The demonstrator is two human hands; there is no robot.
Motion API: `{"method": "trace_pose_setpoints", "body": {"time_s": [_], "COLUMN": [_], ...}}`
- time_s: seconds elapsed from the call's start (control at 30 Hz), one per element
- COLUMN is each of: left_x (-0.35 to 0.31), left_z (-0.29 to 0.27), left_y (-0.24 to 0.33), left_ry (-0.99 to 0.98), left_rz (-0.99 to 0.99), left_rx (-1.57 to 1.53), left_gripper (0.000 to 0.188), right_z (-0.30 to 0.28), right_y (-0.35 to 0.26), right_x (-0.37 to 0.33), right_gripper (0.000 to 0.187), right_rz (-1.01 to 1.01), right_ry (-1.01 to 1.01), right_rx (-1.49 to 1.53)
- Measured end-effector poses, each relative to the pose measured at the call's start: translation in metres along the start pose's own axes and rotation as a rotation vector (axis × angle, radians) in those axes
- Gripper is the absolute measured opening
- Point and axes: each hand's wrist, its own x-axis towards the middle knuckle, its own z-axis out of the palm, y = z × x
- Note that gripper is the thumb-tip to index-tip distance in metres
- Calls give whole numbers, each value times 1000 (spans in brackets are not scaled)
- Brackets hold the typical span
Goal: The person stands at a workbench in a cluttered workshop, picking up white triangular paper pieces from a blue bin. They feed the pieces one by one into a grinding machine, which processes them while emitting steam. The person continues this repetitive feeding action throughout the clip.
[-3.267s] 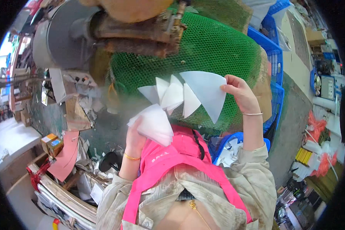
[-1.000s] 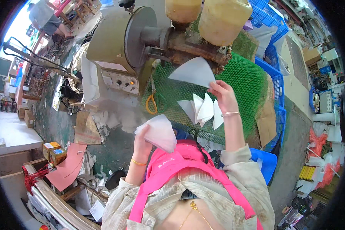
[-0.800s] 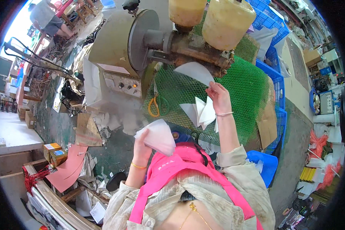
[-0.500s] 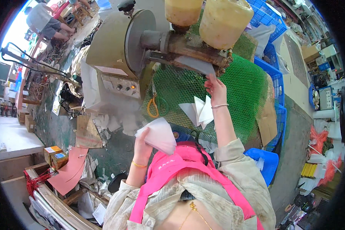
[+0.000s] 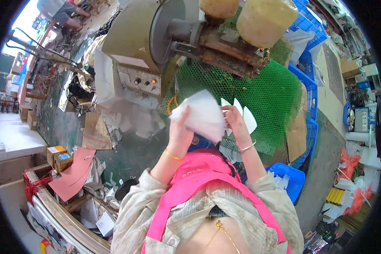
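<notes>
My left hand (image 5: 180,133) grips a fanned stack of thin white sheets (image 5: 202,115), slightly see-through and blurred by motion. At the stack's right edge, my right hand (image 5: 237,122) has its fingers closed in a pinch on a sheet's edge; how many sheets it holds I cannot tell. Just behind that hand, several folded white pieces (image 5: 249,120) stand on green plastic mesh (image 5: 266,97). Beyond both hands is a machine (image 5: 131,38) with rusty rollers (image 5: 228,59). No sheet shows at the rollers.
Two yellowish containers (image 5: 266,21) sit over the rollers. A control panel (image 5: 139,80) with knobs and a lit orange lamp faces me. Orange-handled scissors (image 5: 172,105) lie partly hidden behind the stack. Blue crates (image 5: 305,89) line the right; a blue bin (image 5: 290,180) stands nearer.
My right hand has come down from the rollers to the stack, and the sheet at the rollers is gone from sight. My left hand has raised the stack and brought it right.
</notes>
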Motion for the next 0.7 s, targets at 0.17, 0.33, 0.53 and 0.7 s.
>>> {"method": "trace_pose_setpoints", "body": {"time_s": [0.17, 0.33, 0.53, 0.7], "left_x": [-3, -1, 4, 13], "left_z": [16, 13, 17, 12], "left_y": [-6, -3, -11, -4], "left_ry": [-10, 14, 113, 36], "left_rz": [58, 95, 82, 25], "left_rx": [-33, 96, 114, 80], "left_gripper": [35, 30, 29, 33], "right_z": [-2, -6, -2, -23], "right_y": [2, -11, -16, -28], "right_x": [-7, -6, 7, 47], "right_gripper": [21, 22, 26, 27], "right_rz": [-123, -111, -188, -73], "right_ry": [28, -9, 280, 234], "right_rx": [-256, -292, -119, 153]}}
